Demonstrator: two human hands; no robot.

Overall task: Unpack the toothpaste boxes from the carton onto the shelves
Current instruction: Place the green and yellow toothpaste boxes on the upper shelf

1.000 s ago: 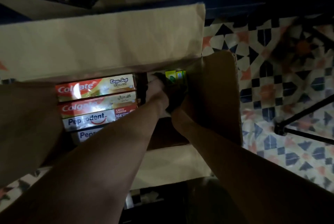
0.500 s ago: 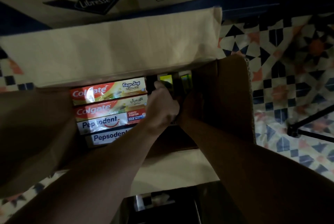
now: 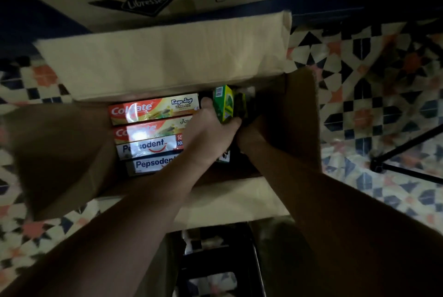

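Green-and-yellow toothpaste box (image 3: 224, 103), centre of frame, is coming up on end out of the carton (image 3: 302, 114). Left hand (image 3: 211, 132) has its grip clenched around the box's lower part; right hand (image 3: 249, 133) is in shadow beside it, grip state can't tell. Long axis roughly vertical, barcode end pointing up toward the camera, tilted slightly toward upper left. Advice: pull straight along that axis, clear the right carton flap, don't drag the neighbouring dark box (image 3: 241, 105). Colgate boxes (image 3: 153, 111) and Pepsodent boxes (image 3: 148, 149) lie flat, long axes left-right.
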